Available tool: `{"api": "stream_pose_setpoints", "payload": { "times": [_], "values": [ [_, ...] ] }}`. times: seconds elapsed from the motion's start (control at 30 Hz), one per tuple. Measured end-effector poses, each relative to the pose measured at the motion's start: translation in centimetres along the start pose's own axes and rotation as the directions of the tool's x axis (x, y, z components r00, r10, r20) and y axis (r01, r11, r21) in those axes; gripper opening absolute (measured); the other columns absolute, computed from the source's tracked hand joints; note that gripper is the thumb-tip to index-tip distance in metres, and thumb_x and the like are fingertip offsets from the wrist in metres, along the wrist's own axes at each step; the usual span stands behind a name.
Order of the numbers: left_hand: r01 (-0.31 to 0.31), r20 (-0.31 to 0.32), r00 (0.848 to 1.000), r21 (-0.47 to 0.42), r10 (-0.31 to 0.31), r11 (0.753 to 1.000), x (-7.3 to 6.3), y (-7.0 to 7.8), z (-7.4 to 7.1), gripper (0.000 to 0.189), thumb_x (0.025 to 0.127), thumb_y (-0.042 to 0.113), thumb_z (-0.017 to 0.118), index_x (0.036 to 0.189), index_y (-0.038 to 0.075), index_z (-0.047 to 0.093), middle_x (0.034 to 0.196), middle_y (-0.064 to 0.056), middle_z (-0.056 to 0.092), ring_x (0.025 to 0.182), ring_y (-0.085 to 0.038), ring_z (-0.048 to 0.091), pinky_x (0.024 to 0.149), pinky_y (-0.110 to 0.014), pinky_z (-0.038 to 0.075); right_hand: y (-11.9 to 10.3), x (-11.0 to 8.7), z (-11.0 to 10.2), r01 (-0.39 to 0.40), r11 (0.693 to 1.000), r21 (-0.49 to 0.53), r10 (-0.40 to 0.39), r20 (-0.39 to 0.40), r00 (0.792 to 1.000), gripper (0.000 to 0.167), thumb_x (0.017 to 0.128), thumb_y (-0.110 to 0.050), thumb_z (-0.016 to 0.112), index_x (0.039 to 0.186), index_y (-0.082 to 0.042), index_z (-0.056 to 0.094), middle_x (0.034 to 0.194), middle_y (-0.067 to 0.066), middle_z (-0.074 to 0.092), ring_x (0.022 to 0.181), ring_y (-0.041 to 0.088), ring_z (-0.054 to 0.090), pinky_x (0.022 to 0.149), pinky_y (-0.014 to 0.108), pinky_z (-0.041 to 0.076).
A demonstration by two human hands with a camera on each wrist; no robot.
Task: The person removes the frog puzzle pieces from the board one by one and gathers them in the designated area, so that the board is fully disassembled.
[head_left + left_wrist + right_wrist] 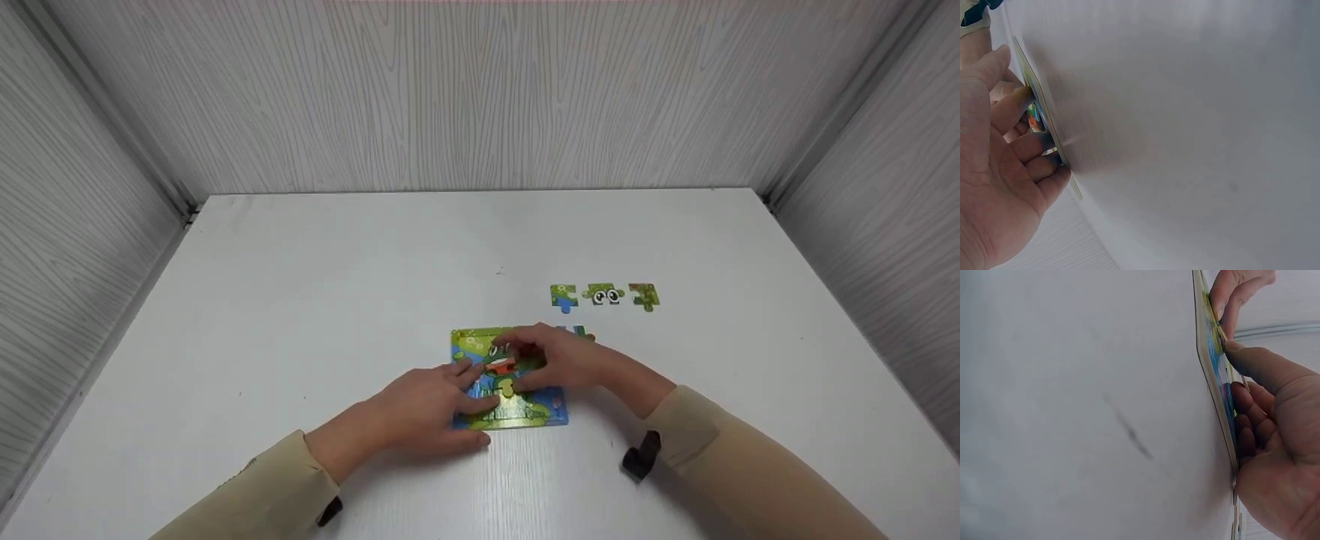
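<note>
A frog jigsaw puzzle in a shallow tray [555,418] lies on the white table. My left hand [427,409] rests on the tray's left side, fingers stretched over the picture and thumb near the front edge. From the right, my right hand [566,358] reaches over the puzzle, thumb and fingers pinching a puzzle piece [501,367] with the frog's orange mouth. In the right wrist view the thumb sits low over the blue and green picture, other fingers curled beneath. The right hand hides the tray's upper right part.
Behind the tray, to the right, lie three loose pieces in a row: a green-blue one [564,297], one with two eyes [604,295] and a green-brown one [645,296]. Another piece [584,332] shows partly behind the right hand. Pale wood-grain walls [480,97] enclose the table.
</note>
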State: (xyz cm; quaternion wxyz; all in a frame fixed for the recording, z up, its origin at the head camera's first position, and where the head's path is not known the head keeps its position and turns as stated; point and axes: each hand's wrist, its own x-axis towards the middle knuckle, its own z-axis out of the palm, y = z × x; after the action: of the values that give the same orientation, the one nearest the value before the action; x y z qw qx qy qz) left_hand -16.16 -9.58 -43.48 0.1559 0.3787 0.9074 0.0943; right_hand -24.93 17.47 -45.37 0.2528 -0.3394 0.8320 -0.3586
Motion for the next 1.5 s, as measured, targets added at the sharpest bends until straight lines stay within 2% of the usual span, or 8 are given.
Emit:
{"api": "stream_pose_setpoints", "payload": {
  "times": [0.37,0.57,1.2,1.5],
  "values": [
    [-0.009,-0.001,1.0,-0.001,0.009,1.0,-0.06,0.11,-0.12,0.06,0.103,0.065,0.053,0.154,0.032,0.058,0.165,-0.015,0.04,0.156,-0.034,0.033,0.117,-0.053,0.043,-0.42,-0.2,0.16,-0.029,0.999,0.028,0.029,-0.016,0.999,0.052,0.092,-0.026,0.087,0.135,-0.021,0.059,0.115,-0.003,0.063,0.105,0.019,0.057,0.097,0.037,0.049],
    [-0.007,0.001,1.0,0.002,0.007,1.0,-0.05,0.1,-0.09,0.061,0.103,0.066,0.053,0.154,0.033,0.058,0.166,-0.015,0.04,0.157,-0.034,0.032,0.117,-0.053,0.043,-0.36,-0.2,0.23,-0.02,1.0,0.02,0.02,-0.02,1.0,0.045,0.092,-0.025,0.087,0.128,-0.021,0.061,0.112,-0.004,0.063,0.102,0.018,0.057,0.094,0.036,0.05],
    [-0.021,-0.02,1.0,-0.012,0.021,1.0,-0.16,0.0,-0.09,0.059,0.103,0.062,0.056,0.153,0.03,0.06,0.165,-0.017,0.04,0.156,-0.035,0.033,0.116,-0.053,0.044,-0.54,-0.34,0.31,-0.029,1.0,-0.003,0.029,-0.056,0.998,0.035,0.094,-0.026,0.084,0.125,-0.024,0.066,0.111,-0.008,0.065,0.1,0.017,0.058,0.091,0.036,0.05],
    [-0.006,0.007,1.0,-0.012,0.006,1.0,0.02,-0.12,-0.06,0.061,0.103,0.065,0.054,0.155,0.033,0.057,0.168,-0.013,0.035,0.157,-0.033,0.031,0.117,-0.053,0.043,-0.15,-0.15,0.21,-0.025,0.999,0.02,0.026,-0.075,0.997,0.036,0.095,-0.029,0.083,0.127,-0.022,0.069,0.112,-0.007,0.067,0.101,0.016,0.06,0.091,0.034,0.051]
  ]
}}
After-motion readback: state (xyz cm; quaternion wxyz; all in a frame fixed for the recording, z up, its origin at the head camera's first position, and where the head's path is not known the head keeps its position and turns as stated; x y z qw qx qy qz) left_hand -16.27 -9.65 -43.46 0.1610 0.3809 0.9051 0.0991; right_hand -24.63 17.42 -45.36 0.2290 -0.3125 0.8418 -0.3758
